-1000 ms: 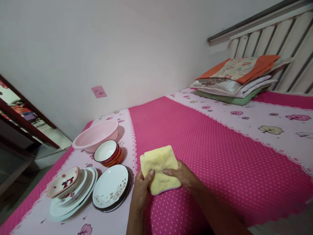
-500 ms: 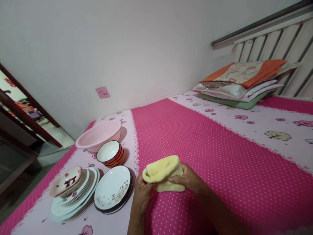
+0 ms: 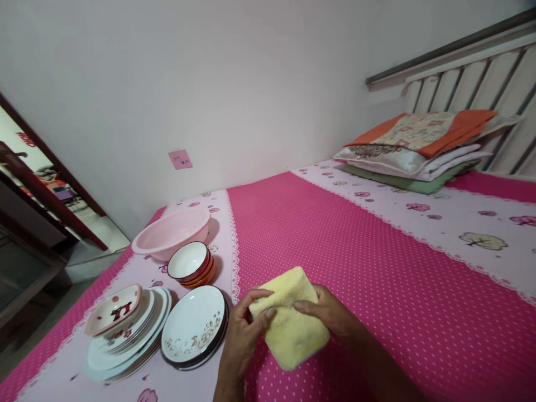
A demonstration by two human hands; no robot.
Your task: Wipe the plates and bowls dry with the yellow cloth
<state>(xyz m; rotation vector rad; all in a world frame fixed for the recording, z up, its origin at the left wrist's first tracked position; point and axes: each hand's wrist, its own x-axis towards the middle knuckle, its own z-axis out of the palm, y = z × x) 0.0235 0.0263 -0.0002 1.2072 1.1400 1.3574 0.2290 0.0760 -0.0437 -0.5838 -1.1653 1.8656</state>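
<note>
Your yellow cloth (image 3: 299, 332) looks matt and fluffy. From it, at nine o'clock, you have smooth, glossy ceramic-looking plates (image 3: 190, 321); at ten, shiny glazed-looking bowls (image 3: 188, 261) and a smooth plastic-looking basin (image 3: 170, 237); at eleven, matt paper (image 3: 180, 159); at one, a satiny fabric cushion (image 3: 408, 160). The bedspread (image 3: 339, 240) looks like matt cloth.

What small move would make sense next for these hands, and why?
Probably turn the yellow cloth flat between the fingers: left hand and right hand both grip its upper part, where it looks creased, while its lower part hangs free.
</note>
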